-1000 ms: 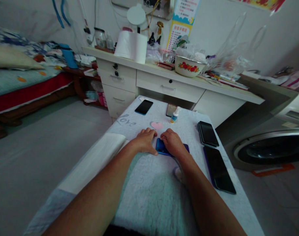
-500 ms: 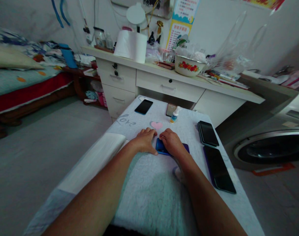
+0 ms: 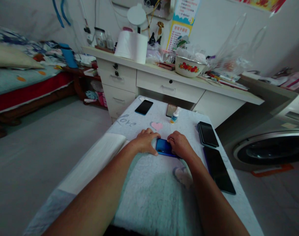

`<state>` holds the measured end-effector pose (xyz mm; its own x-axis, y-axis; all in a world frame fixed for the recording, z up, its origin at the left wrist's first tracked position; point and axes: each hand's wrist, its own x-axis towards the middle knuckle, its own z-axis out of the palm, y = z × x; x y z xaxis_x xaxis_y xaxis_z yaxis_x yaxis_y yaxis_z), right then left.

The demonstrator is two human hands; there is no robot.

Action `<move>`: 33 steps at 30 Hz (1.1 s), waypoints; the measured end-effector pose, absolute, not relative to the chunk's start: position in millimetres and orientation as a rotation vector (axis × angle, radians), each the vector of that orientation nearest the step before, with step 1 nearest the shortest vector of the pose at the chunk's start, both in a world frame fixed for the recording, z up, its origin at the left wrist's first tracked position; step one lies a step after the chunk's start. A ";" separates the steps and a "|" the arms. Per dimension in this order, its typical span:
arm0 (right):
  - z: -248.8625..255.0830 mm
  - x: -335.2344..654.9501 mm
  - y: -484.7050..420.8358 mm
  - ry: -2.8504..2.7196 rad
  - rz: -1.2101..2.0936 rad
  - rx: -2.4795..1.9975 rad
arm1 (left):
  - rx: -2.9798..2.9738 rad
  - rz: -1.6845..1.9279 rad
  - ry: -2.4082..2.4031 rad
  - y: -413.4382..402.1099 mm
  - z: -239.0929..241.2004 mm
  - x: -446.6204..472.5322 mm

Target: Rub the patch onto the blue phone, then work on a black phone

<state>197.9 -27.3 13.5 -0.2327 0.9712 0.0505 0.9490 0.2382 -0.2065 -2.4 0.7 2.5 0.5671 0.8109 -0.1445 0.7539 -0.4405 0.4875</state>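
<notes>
A blue phone (image 3: 163, 147) lies flat on the cloth-covered table (image 3: 151, 193) between my two hands. My left hand (image 3: 145, 141) rests on the cloth at the phone's left end, fingers curled and thumb against its edge. My right hand (image 3: 180, 144) lies over the phone's right end with the fingers bent down onto it. A small dropper bottle (image 3: 174, 115) stands just beyond the hands, next to a pink heart printed on the cloth (image 3: 156, 125).
Other phones lie on the table: a black one (image 3: 144, 107) at the far left, one (image 3: 170, 109) behind the bottle, two dark ones (image 3: 208, 133) (image 3: 218, 170) along the right edge. A white desk (image 3: 169, 82) stands behind, a washing machine (image 3: 269, 147) right, a bed (image 3: 21, 82) left.
My right hand has slid to the right along the blue phone, baring more of its back. The left hand has stayed where it was.
</notes>
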 end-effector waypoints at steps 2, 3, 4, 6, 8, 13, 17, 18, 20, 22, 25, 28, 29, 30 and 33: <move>13.5 200.0 -27.7 -2.341 0.192 -1.835 | 2.301 0.145 1.250 1.6 0.9 -2.4; 13.6 200.9 -28.0 -2.348 0.186 -1.835 | 2.303 0.142 1.250 1.7 0.5 -2.4; 13.9 201.7 -28.3 -2.355 0.179 -1.837 | 2.303 0.139 1.250 1.7 0.5 -2.4; 14.5 203.2 -29.2 -2.360 0.171 -1.852 | 2.302 0.139 1.250 1.1 1.4 -2.2; 14.9 204.6 -30.4 -2.355 0.172 -1.872 | 2.302 0.142 1.252 0.3 2.9 -2.0; 11.9 207.1 -34.1 -2.298 0.182 -1.908 | 2.306 0.150 1.246 -0.6 3.4 -2.5; 8.4 206.1 -37.6 -2.222 0.176 -1.911 | 2.306 0.162 1.240 -0.8 1.9 -2.7; 8.5 205.4 -38.5 -2.218 0.176 -1.908 | 2.303 0.155 1.243 -0.9 2.0 -2.6; 10.0 203.8 -40.6 -2.222 0.186 -1.892 | 2.297 0.139 1.252 -0.9 3.0 -2.1; 12.6 201.9 -43.0 -2.232 0.208 -1.870 | 2.297 0.129 1.254 -1.0 4.4 -1.7; 15.7 198.5 -46.8 -2.254 0.243 -1.849 | 2.305 0.122 1.245 -1.2 6.0 -1.3; 16.2 194.7 -50.5 -2.279 0.251 -1.803 | 2.314 0.110 1.250 -1.2 5.9 -1.3; 15.9 193.5 -51.5 -2.284 0.252 -1.782 | 2.317 0.108 1.251 -1.2 5.6 -1.3; 15.5 192.2 -52.3 -2.289 0.253 -1.761 | 2.319 0.111 1.251 -1.1 5.1 -1.4; 14.2 188.0 -53.6 -2.298 0.265 -1.714 | 2.324 0.117 1.251 -0.7 3.6 -1.5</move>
